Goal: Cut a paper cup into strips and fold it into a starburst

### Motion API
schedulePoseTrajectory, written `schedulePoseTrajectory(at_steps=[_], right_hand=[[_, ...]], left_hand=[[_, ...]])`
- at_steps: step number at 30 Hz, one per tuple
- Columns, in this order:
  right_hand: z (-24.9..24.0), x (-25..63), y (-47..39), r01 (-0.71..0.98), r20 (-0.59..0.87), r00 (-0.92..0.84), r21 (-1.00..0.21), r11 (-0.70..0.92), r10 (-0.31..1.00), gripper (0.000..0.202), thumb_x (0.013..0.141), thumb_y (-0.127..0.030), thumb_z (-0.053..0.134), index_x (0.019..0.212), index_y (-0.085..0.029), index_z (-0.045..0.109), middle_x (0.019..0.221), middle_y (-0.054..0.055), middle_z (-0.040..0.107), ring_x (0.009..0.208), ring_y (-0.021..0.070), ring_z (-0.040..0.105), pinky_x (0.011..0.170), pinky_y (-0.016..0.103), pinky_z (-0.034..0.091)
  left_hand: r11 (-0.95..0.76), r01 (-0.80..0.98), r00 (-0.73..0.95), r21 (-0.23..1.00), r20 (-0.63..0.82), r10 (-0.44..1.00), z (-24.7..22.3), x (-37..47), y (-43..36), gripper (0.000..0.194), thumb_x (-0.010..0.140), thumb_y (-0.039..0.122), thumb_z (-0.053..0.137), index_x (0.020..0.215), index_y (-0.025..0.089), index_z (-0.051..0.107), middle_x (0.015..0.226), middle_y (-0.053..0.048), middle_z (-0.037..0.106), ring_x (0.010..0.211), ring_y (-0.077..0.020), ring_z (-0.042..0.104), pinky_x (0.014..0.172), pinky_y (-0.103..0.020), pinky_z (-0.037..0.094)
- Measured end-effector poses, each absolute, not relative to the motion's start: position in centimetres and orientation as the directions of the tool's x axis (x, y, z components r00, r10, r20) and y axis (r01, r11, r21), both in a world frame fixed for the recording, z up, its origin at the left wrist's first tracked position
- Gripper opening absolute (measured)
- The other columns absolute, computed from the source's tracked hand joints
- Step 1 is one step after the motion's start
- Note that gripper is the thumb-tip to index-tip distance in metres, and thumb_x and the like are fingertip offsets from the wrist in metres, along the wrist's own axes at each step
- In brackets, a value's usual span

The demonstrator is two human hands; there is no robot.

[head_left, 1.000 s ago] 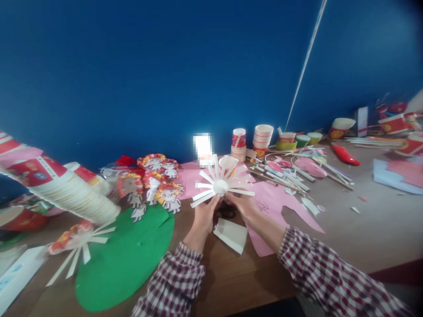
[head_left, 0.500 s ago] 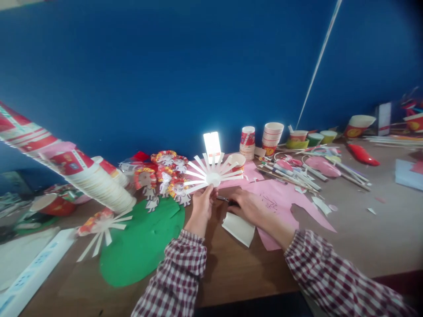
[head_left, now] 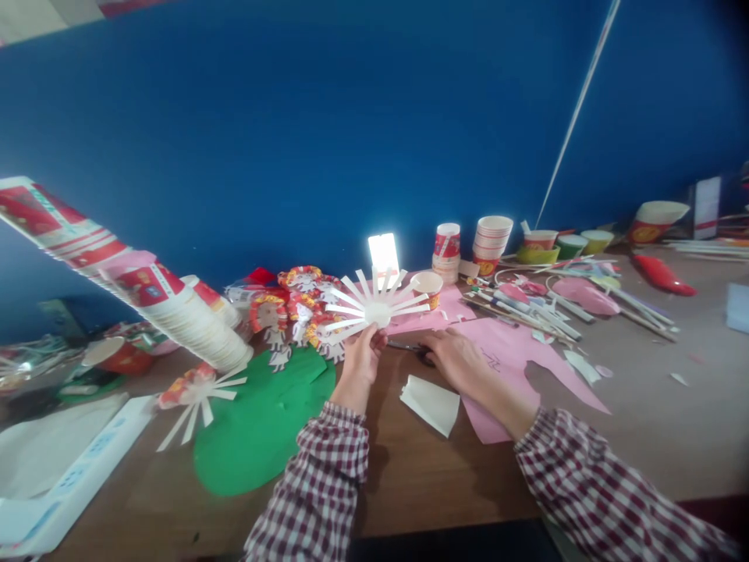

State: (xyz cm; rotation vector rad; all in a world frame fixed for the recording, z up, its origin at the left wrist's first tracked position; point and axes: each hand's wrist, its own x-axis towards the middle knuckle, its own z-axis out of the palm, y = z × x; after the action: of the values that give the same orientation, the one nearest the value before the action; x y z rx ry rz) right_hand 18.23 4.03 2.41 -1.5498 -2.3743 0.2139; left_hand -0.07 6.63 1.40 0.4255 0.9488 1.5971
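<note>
A paper cup cut into strips (head_left: 378, 314) is spread out like a white fan, its round base at the centre. My left hand (head_left: 361, 357) pinches it by the lower edge, thumb on top. To the right, my right hand (head_left: 459, 361) is closed on the dark handles of a pair of scissors (head_left: 414, 350). The blades point left, low over the table and apart from the strips. Below them lies a curved off-white paper piece (head_left: 431, 404). Pink paper (head_left: 488, 417) with dark pen lines extends under and beyond my right hand.
A glowing phone (head_left: 383, 254) stands against the blue wall. Stacked paper cups (head_left: 491, 246) are behind, and a long leaning cup stack (head_left: 199, 324) is at left. Green paper (head_left: 263, 437), another strip-cut cup (head_left: 202, 390), decorated paper figures (head_left: 301, 308) and pens (head_left: 535, 316) surround the hands.
My right hand and the scissors have drawn slightly right, away from my left hand. The strip-cut cup stays in my left hand. The whole view has shifted a little.
</note>
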Motion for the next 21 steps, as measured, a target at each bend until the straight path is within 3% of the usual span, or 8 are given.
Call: schedulePoseTrajectory(at_steps=[7,15,18,21], right_hand=[[2.4,18.3,4.1,0.842,0.227,-0.312,-0.384,0.379,0.923,0.029,0.088,-0.019,0.044,0.11,-0.017,0.061,0.094,0.011,0.067,0.082,0.0219,0.06,0.072,0.029,0.041],[1.1,17.5,5.0,0.518,0.262,-0.332,-0.752,0.407,0.906,0.033,0.084,-0.017,0.047,0.113,-0.018,0.062,0.112,0.008,0.065,0.104,0.0218,0.059,0.092,0.035,0.043],[0.8,17.3,5.1,0.276,0.092,-0.339,-0.942,0.193,0.936,0.032,0.085,-0.024,0.047,0.113,-0.021,0.062,0.101,0.006,0.069,0.086,0.0195,0.064,0.074,0.033,0.051],[0.7,17.0,4.9,0.005,-0.066,-0.343,-0.998,-0.068,0.937,0.032,0.08,-0.03,0.056,0.11,-0.021,0.063,0.09,0.005,0.069,0.072,0.0162,0.063,0.058,0.027,0.05]], left_hand=[[-0.016,-0.709,-0.281,0.705,-0.261,0.923,2.3,-0.8,6.8,0.004,0.071,0.01,0.063,0.074,0.011,0.06,0.065,-0.004,0.066,0.06,-0.0109,0.064,0.058,-0.02,0.051],[-0.043,-0.725,-0.328,0.687,-0.291,0.899,2.8,-1.0,6.7,0.008,0.073,0.005,0.058,0.073,0.013,0.059,0.065,-0.001,0.064,0.059,-0.0082,0.062,0.057,-0.017,0.049],[-0.032,-0.727,-0.313,0.686,-0.29,0.904,2.7,-1.0,6.7,0.007,0.073,0.006,0.058,0.072,0.013,0.059,0.066,0.0,0.064,0.061,-0.0078,0.063,0.06,-0.017,0.05],[-0.037,-0.75,-0.302,0.66,-0.293,0.907,2.7,-1.1,6.7,0.008,0.073,0.006,0.058,0.071,0.013,0.06,0.067,-0.001,0.065,0.063,-0.0077,0.063,0.061,-0.016,0.05]])
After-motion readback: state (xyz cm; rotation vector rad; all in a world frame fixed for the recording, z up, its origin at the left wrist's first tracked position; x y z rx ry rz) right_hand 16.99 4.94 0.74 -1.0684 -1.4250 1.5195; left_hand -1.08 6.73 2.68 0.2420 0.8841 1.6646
